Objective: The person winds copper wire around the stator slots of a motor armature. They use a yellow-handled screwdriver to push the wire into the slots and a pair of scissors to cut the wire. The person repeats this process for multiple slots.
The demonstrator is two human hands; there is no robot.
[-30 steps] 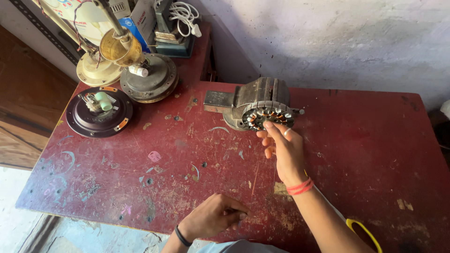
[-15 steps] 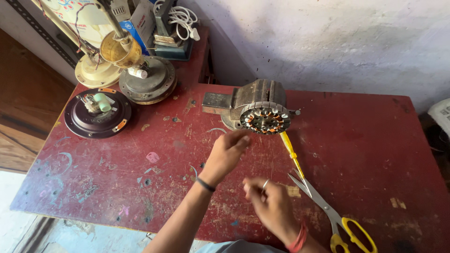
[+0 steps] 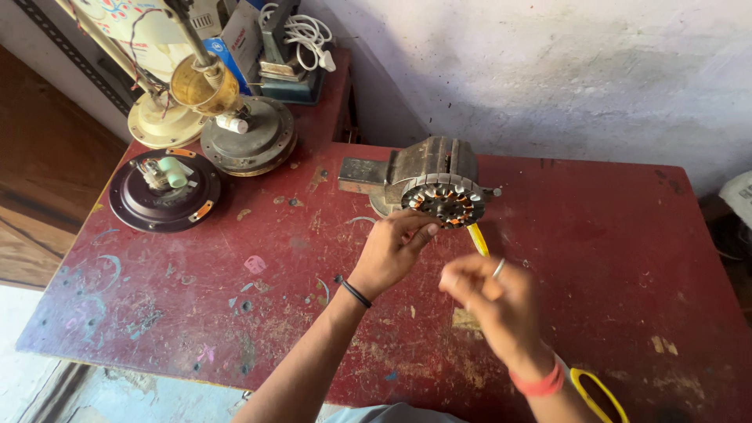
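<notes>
A person's left hand point(image 3: 392, 251), a black band at its wrist, reached across a scuffed dark-red painted wooden table point(image 3: 627, 258) with fingers curled and fingertips point(image 3: 429, 229) touching the lower front edge of a round metal fan stator with copper windings point(image 3: 444, 200), which was held in a grey bench vise point(image 3: 427, 166) just beyond that hand. The right hand point(image 3: 489, 301), blurred, with a ring on one finger and a red band at the wrist, hovered nearer the body and to the right of the left, its fingers bunched loosely together; whether it pinched anything could not be told. A yellow tool handle point(image 3: 478, 239) showed between the two hands, just below the stator. A yellow scissor loop point(image 3: 599, 395) lay on the table beside the right forearm. Well to the left of the left hand sat a round black fan motor base with a pale green part point(image 3: 164, 192), and beyond it a dull grey domed motor cover point(image 3: 249, 141) and a cream fan stand point(image 3: 160, 121). A coiled white cable point(image 3: 305, 35) lay at the far corner against the whitewashed wall point(image 3: 564, 78).
</notes>
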